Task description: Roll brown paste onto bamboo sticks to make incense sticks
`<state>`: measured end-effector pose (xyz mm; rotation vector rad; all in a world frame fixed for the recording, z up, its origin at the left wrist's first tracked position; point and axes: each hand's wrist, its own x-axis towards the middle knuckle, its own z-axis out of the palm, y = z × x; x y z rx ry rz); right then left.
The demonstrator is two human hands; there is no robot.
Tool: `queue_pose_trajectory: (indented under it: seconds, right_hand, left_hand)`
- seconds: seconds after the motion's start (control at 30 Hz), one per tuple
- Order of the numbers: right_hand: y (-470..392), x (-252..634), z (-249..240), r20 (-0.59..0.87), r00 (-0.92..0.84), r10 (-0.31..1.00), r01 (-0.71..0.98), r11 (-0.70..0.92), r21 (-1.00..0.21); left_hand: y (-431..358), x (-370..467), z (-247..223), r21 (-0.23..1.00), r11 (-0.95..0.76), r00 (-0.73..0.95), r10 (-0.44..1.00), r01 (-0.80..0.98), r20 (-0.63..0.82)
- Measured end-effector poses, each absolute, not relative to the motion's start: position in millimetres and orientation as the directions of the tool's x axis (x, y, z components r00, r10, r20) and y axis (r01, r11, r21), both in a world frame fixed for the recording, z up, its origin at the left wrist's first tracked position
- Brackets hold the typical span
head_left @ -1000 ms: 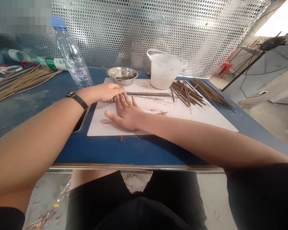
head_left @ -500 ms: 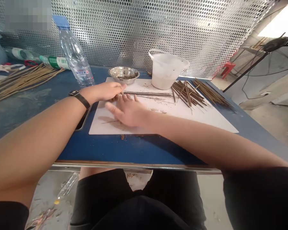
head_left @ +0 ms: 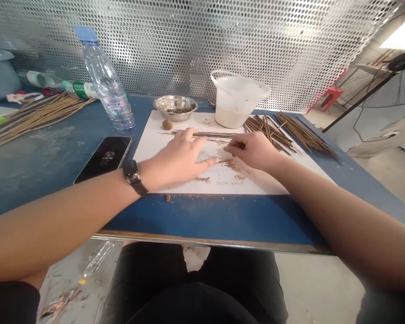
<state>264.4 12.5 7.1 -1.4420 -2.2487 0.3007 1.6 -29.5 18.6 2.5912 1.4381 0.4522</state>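
My left hand [head_left: 180, 157] is spread over the white board [head_left: 270, 182], its fingertips near several thin dark sticks [head_left: 219, 134] lying across the board. To its right, my right hand [head_left: 251, 150] has thumb and fingers pinched together; whatever is between them is too small to make out. Brown crumbs [head_left: 232, 165] lie on the board between and below the hands. A round brown ball [head_left: 167, 124] rests beyond my left hand, just in front of a metal bowl [head_left: 175, 108] with dark bits inside.
A white bucket [head_left: 234, 101] stands at the back, with brown coated sticks [head_left: 268, 130] right of it. At left are a phone [head_left: 104, 157], an upright water bottle [head_left: 111, 90] and long tan sticks [head_left: 37, 112]. Perforated metal [head_left: 175, 49] rises behind.
My left hand has moved right, away from the ball, which now shows, and spread out. My right hand has moved right and closed into a pinch. More brown crumbs show on the board.
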Motion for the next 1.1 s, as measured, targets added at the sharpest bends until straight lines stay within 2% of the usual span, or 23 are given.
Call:
queue_pose_trajectory:
  seconds: [0.07, 0.23, 0.33, 0.5, 0.6, 0.73, 0.87, 1.0, 1.1]
  right_hand:
    - [14, 262, 4, 0.258, -0.355, 0.898, 0.809, 0.434, -0.397]
    - [16, 255, 1, 0.254, -0.367, 0.895, 0.797, 0.443, -0.41]
    - [15, 254, 0, 0.272, -0.351, 0.896, 0.789, 0.44, -0.429]
    - [9, 252, 5, 0.281, -0.36, 0.89, 0.786, 0.451, -0.422]
    - [7, 251, 9, 0.257, -0.369, 0.893, 0.795, 0.447, -0.411]
    - [6, 254, 11, 0.262, -0.459, 0.849, 0.752, 0.528, -0.394]
    - [8, 256, 10, 0.248, -0.498, 0.831, 0.736, 0.557, -0.385]
    - [10, 255, 7, 0.246, -0.514, 0.822, 0.721, 0.569, -0.395]
    - [11, 254, 7, 0.239, -0.5, 0.833, 0.729, 0.553, -0.404]
  left_hand:
    - [-39, 18, 8, 0.214, -0.536, 0.503, 0.843, 0.817, 0.193]
    - [-36, 35, -4, 0.123, -0.4, 0.406, 0.914, 0.908, -0.025]
    - [-37, 32, -3, 0.102, -0.399, 0.408, 0.908, 0.911, -0.09]
    - [-78, 28, -1, 0.054, -0.51, 0.513, 0.853, 0.858, -0.098]
    - [-107, 20, -2, 0.069, -0.529, 0.534, 0.842, 0.846, -0.079]
    - [-118, -15, 2, 0.07, -0.537, 0.534, 0.844, 0.841, 0.057]
    - [-106, -66, 11, 0.146, -0.508, 0.488, 0.86, 0.849, 0.151]
    - [-96, -91, 15, 0.199, -0.496, 0.486, 0.868, 0.845, 0.098]
    - [-88, -91, 15, 0.189, -0.532, 0.528, 0.846, 0.825, 0.074]
